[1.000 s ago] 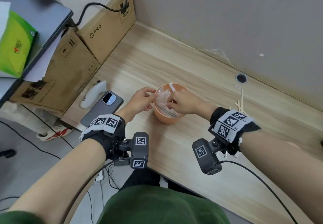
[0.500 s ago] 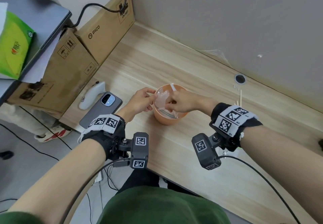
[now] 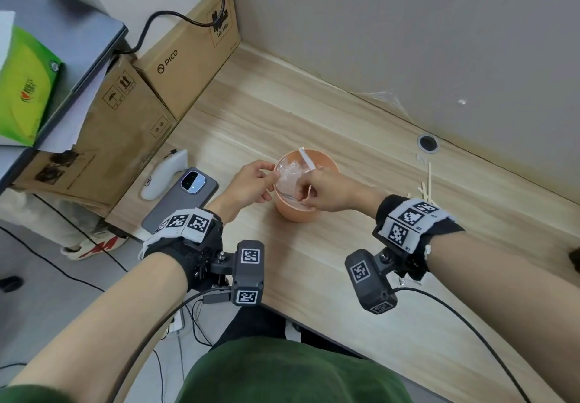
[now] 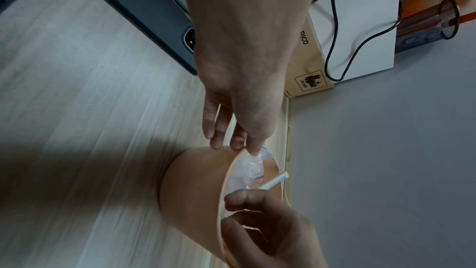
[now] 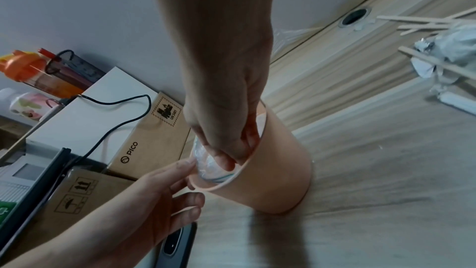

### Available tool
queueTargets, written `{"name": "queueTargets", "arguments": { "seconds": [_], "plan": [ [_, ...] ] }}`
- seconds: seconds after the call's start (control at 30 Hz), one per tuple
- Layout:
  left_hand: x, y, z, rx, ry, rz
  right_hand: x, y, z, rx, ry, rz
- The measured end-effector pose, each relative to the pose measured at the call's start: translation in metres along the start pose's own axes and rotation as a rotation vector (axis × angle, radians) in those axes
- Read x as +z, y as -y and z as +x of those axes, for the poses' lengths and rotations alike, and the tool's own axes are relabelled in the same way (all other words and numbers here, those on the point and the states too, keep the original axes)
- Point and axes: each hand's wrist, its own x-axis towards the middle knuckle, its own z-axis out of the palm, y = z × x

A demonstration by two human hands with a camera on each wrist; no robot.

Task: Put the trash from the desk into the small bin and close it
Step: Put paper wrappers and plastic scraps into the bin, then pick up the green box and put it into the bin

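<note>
Both hands at small bin (plastic inside)

grey wall behind wooden desk

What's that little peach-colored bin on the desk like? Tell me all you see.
The small bin is a round, peach-colored cup that looks plastic, standing upright and lidless on the wooden desk. Crinkled clear plastic and a white stick poke from it. The left hand pinches plastic at its rim; the right hand reaches inside.
</note>
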Motion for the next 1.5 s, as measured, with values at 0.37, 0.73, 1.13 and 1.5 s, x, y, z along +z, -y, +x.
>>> {"name": "queueTargets", "arguments": {
  "seconds": [0.37, 0.73, 1.13, 1.5],
  "plan": [
    [0.008, 0.002, 0.003, 0.055, -0.052, -0.009, -0.020, -0.026, -0.050, 0.085, -0.519, 0.449],
    [0.040, -0.005, 0.017, 0.134, -0.068, 0.050, 0.054, -0.152, -0.175, 0.938, -0.586, 0.625],
    [0.043, -0.006, 0.015, 0.134, -0.035, 0.132, 0.108, -0.154, -0.158, 0.935, -0.383, 0.334],
    [0.047, -0.002, 0.012, 0.127, -0.045, 0.136, 0.093, -0.147, -0.167, 0.886, -0.484, 0.322]
  ]
}}
